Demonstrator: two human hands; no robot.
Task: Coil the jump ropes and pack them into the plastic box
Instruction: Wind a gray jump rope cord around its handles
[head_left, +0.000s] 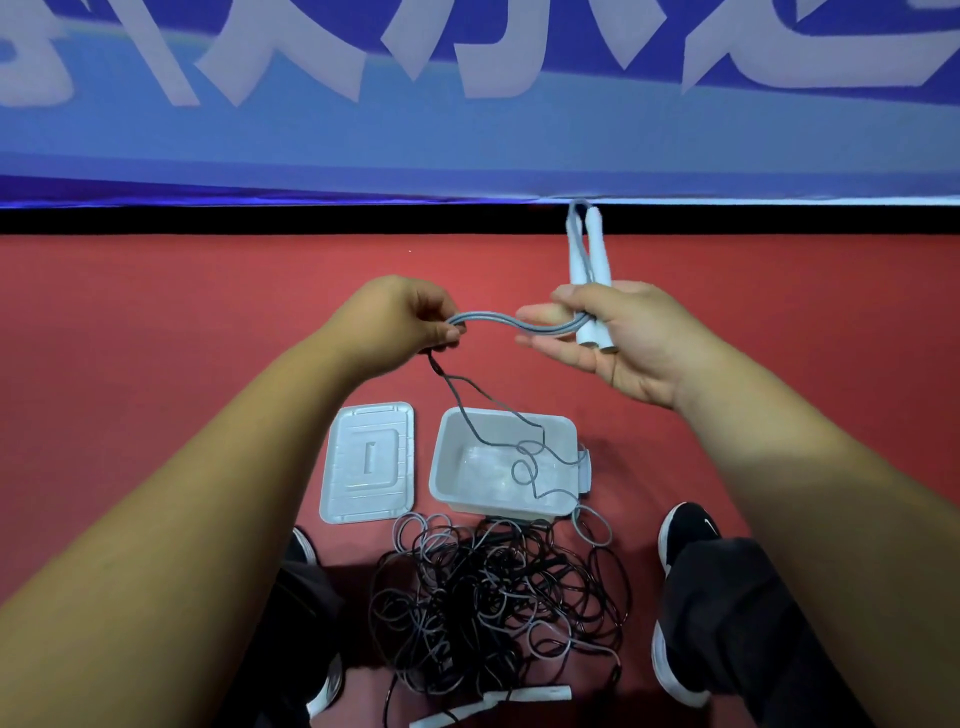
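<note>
A: What lies nearest us?

B: The pile of tangled black and grey cords, on the floor just on our side of the box. Two loose white grips lie at the pile's near edge. Our shoes stand on either side of it.

A: And the box itself?

B: It sits open and upright, touching the pile's far edge. Its lid lies flat just to the left of it, apart from it.

A: Is anything in the box?

B: Only a slack run of the rope we hold. It drops from our left hand, curls in a loop inside the box, then crosses the right rim toward the pile.

A: So where are our hands?

B: Both are raised above and beyond the box. Our left hand pinches a bundle of grey strands between thumb and curled fingers. The bundle arches across to our right hand.

A: How does the right hand grip?

B: Its thumb presses the strands and the two handles against the palm, while its fingers reach out nearly straight. The handles stand upright, side by side and touching.

A: And past the hands?

B: Red floor, a black strip, then a blue banner with large white characters, too blurred for us to read.
</note>
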